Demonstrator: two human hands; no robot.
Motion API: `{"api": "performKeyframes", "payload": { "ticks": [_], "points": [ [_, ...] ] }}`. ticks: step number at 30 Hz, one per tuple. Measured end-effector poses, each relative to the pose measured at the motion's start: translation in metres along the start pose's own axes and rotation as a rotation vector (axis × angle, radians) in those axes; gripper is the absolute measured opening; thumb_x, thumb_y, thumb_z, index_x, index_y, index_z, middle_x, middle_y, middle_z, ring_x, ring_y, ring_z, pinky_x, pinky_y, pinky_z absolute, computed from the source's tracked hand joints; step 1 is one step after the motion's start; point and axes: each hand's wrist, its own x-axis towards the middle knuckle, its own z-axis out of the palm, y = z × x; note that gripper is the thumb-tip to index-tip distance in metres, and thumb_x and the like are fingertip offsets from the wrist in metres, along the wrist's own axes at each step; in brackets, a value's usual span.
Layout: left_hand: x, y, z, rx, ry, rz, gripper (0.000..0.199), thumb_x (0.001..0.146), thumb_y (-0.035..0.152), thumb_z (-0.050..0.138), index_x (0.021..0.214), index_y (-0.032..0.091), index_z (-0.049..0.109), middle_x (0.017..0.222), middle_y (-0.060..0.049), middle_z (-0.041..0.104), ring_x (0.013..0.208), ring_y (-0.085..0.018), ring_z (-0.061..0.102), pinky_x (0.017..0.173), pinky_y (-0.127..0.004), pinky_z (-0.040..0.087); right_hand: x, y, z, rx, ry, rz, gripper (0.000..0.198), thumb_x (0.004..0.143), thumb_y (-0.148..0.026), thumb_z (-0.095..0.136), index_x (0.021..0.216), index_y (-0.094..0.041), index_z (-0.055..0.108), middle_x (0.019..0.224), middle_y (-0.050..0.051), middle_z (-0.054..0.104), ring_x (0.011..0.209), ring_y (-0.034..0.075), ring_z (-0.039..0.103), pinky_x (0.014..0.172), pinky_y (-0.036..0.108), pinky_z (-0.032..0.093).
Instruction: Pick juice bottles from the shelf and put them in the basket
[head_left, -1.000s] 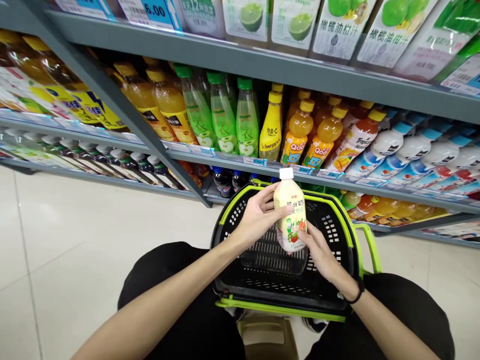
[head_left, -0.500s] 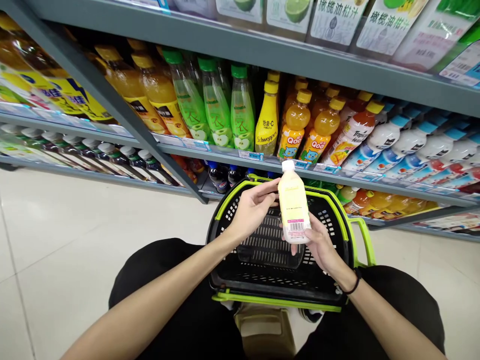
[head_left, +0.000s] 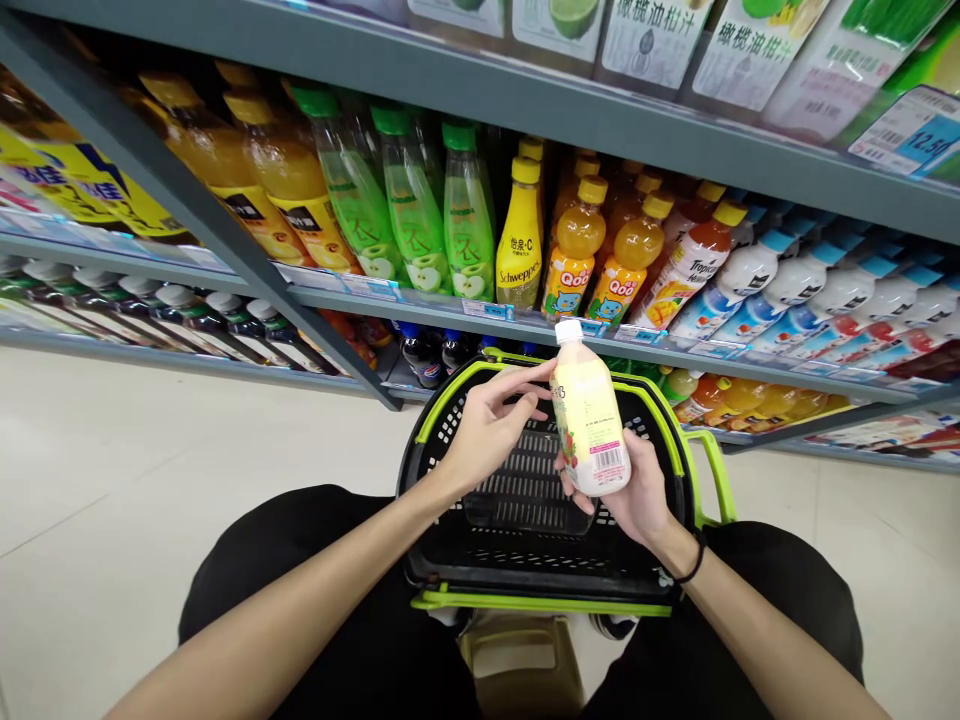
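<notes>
Above basket: bottle turned, left hand released.

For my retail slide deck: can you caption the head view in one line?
Right hand holds a pale bottle over a black basket; left hand open beside it, before drink shelves.

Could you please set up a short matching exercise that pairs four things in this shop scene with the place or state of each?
Things:
1. pale yellow bottle
2. shopping basket
3. left hand
4. Schweppes bottle

Places or states:
A. standing on the shelf beside the green apple drinks
B. on the floor between the knees, nothing in it
C. held upright in the right hand
D. open, fingertips near the bottle's upper part

Pairs: 1-C, 2-B, 3-D, 4-A
</notes>
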Motion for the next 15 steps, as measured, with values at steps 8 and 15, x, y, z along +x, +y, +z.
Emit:
{"api": "performKeyframes", "payload": {
  "ticks": [8, 15],
  "points": [
    [0.0006, 0.0009, 0.0027, -0.043, -0.027, -0.013, 0.033, 0.095, 0.024, 0.067, 0.126, 0.017, 0.076, 0.131, -0.01, 0.07, 0.106, -0.019, 0.071, 0.084, -0.03, 0.066, 0.0023, 0.0007, 0.0002, -0.112, 0.112, -0.047, 0.068, 0.1, -0.075, 0.04, 0.115, -0.014, 0.068, 0.098, 0.015, 0.073, 0.071, 0.023, 0.066, 0.044, 0.027, 0.045],
    [0.0015, -0.0021, -0.0022, -0.07, -0.045, -0.057, 0.043, 0.095, 0.043, 0.075, 0.124, 0.014, 0.062, 0.13, -0.015, 0.071, 0.115, -0.025, 0.071, 0.096, -0.035, 0.062, 0.0012, 0.008, -0.0033, -0.3, 0.162, -0.159, 0.045, 0.101, -0.049, 0.066, 0.139, -0.024, 0.063, 0.129, 0.009, 0.071, 0.082, 0.02, 0.07, 0.058, 0.031, 0.061]
  ]
}}
